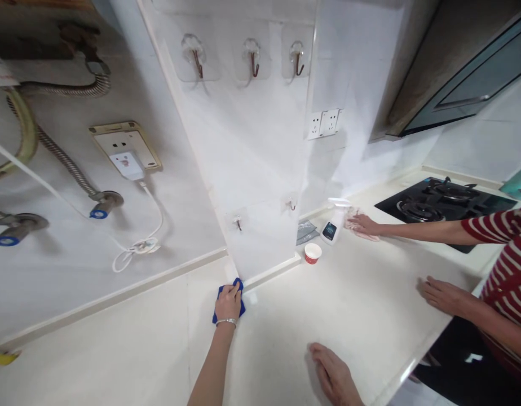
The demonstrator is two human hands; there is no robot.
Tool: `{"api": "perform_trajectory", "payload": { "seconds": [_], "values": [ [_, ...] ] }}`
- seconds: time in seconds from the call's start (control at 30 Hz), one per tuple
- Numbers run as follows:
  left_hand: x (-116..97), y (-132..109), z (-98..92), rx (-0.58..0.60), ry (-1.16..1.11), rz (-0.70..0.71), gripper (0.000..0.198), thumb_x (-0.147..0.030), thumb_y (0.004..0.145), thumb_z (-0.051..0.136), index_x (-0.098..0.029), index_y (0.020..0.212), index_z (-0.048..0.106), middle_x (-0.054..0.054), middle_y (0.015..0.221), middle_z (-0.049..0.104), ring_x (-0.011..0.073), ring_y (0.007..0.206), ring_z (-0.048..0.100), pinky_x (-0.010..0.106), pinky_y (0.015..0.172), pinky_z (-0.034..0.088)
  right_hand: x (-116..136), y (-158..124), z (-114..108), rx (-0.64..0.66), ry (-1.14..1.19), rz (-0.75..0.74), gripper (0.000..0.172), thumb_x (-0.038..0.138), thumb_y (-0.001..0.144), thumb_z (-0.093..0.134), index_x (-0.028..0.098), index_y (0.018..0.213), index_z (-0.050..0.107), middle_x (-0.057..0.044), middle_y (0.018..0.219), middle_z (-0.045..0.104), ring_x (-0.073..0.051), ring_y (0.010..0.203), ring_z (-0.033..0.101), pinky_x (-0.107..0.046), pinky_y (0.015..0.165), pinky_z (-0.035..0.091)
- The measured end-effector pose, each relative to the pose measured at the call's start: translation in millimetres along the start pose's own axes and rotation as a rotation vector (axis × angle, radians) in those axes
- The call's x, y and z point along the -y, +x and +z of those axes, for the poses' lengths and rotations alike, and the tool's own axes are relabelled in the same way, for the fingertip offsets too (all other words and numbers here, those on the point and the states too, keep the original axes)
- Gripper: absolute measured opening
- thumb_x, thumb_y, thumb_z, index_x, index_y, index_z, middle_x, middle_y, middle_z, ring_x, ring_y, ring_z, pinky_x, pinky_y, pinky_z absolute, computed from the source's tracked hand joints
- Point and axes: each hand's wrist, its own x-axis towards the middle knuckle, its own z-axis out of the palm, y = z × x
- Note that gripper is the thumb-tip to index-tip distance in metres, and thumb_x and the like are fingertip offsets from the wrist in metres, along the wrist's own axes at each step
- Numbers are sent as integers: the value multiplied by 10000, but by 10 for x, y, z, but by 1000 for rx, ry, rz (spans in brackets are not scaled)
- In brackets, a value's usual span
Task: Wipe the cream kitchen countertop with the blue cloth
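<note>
Blue cloth in hand, the person appears to be partway through wiping the pale countertop. Nearest, the right hand is low at the counter's front part, its fingers together and loosely curved; nothing shows in it, though its underside is hidden. A little farther in, the left hand presses down on the cloth with bent fingers, bunching it against the surface at the foot of the projecting wall corner. How tightly it grips underneath, I cannot tell.

As for progress, the cloth is only at that corner; no obvious dirt shows on the counter around it, but which stretches are already wiped cannot be told. Beyond, a small cup, a silvery packet and a spray bottle stand or lie near the wall, so the surface beneath them is covered and probably undone. Just past the bottle, a co-worker's hand holds a pale pink cloth to the counter, beside the black cooktop, so work there looks unfinished too.
</note>
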Motion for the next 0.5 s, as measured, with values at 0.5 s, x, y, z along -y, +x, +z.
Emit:
{"api": "perform_trajectory", "payload": {
  "seconds": [0.5],
  "values": [
    [94,-38,379,-273,-238,-50,337,-299,924,534,-253,1174,756,93,1044,742,246,1011,685,425,925,550,-188,-123,9,100,8,-2,267,281,1011,474,252,1050,736,-92,1132,776,-217,1024,762,-286,877,646]
  ]
}}
